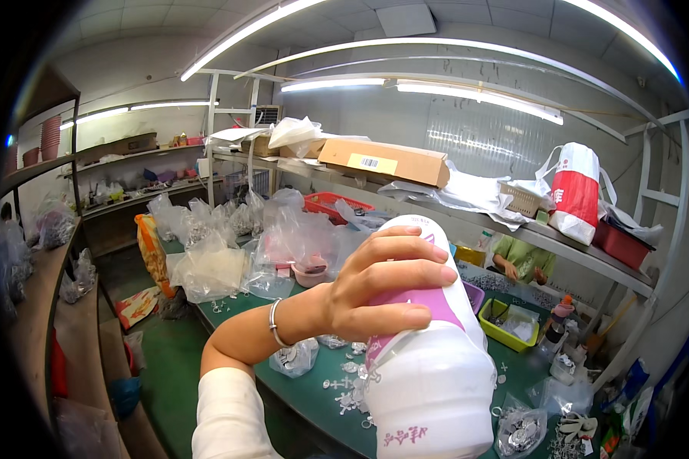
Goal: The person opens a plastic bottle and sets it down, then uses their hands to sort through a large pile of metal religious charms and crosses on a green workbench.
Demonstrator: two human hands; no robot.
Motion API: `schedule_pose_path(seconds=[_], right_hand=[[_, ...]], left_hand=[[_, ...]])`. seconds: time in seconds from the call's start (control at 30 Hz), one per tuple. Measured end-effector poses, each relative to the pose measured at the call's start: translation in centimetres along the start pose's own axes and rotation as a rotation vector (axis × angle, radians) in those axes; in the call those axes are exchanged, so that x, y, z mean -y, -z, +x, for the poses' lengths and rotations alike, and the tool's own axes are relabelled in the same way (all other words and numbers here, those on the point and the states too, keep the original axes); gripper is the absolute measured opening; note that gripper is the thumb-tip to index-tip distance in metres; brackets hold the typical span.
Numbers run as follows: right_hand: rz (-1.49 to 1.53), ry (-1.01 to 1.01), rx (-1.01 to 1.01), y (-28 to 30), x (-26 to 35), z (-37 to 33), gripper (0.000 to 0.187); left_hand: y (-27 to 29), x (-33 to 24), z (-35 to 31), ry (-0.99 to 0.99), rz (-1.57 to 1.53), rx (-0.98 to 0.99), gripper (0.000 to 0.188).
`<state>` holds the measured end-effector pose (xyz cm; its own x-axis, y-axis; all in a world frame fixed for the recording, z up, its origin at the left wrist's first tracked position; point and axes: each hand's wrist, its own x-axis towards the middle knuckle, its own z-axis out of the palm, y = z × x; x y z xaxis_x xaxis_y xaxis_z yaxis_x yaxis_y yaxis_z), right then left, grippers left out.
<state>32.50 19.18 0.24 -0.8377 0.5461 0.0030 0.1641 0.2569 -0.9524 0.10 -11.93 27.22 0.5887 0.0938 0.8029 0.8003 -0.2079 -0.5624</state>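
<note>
Toward five o'clock, the left hand clasps a rounded white-and-pink plastic bottle; slackening could drop it onto silvery metal charms. Right hand: can't tell.

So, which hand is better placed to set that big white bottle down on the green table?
Probably the left hand: it grips the white bottle, fingers across its pink label, with the green table showing beyond. The right hand cannot be seen, so its position can't be judged.

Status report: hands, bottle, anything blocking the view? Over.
Left hand gripping white-and-pink bottle. Right hand not in view. Bottle hides part of green table.
</note>
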Motion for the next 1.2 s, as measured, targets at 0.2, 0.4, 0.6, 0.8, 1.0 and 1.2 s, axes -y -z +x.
schedule_pose_path(seconds=[0.2,0.4,0.6,0.8,1.0,1.2], right_hand=[[0.053,-0.049,-0.018,0.1,-0.7,-0.4,0.025],[0.073,-0.054,-0.033,-0.1,-0.5,-0.6,0.025],[0.084,-0.061,-0.041,-0.1,-0.4,-0.8,0.025],[0.094,-0.069,-0.049,-0.3,-0.2,-1.0,0.024],[0.102,-0.081,-0.063,-0.6,0.2,-1.2,0.024],[0.104,-0.09,-0.08,-1.0,0.8,-1.3,0.024]], left_hand=[[0.0,-0.1,1.1,-0.037,0.004,-0.037,0.05],[0.3,-0.3,1.7,-0.047,0.02,-0.021,0.052],[0.0,-0.3,1.7,-0.053,-0.009,-0.021,0.049],[-0.5,-0.3,1.4,-0.032,-0.036,-0.026,0.049],[-0.6,-0.1,0.9,-0.03,-0.041,-0.027,0.05],[-0.3,0.0,0.8,-0.026,-0.033,-0.037,0.051]])
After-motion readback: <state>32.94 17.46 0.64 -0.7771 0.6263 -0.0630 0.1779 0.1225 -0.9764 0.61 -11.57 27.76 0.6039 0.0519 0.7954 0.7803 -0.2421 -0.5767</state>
